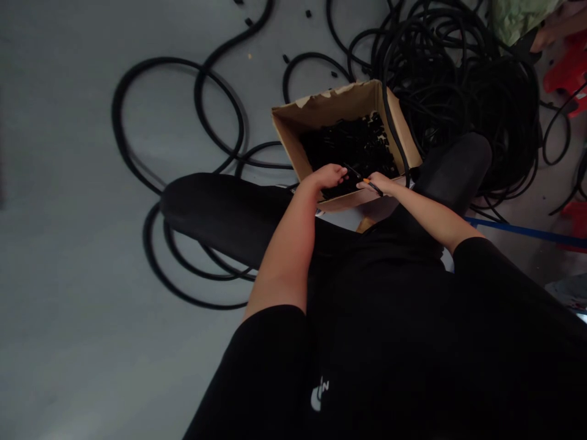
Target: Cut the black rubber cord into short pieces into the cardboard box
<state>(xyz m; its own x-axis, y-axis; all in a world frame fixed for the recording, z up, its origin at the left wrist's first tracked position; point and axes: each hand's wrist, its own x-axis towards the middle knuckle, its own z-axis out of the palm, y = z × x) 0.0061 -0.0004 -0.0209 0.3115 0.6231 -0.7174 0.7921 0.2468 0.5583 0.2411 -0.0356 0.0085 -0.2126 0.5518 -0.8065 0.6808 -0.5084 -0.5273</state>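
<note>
An open cardboard box [321, 110] sits on the floor between my legs, filled with several short black tube pieces [353, 146]. My left hand [326, 177] is closed at the box's near edge around the end of a thin black hose [394, 140] that runs up over the box. My right hand [378, 182] is closed on a small tool with an orange part [369, 181], right beside the left hand, its tip against the hose end.
A big tangle of black hose [463, 79] lies behind and right of the box. Long hose loops [183, 122] spread over the grey floor to the left. Red plastic objects [568, 67] and another person's hand [550, 33] are at the top right. A blue strip [518, 231] lies at right.
</note>
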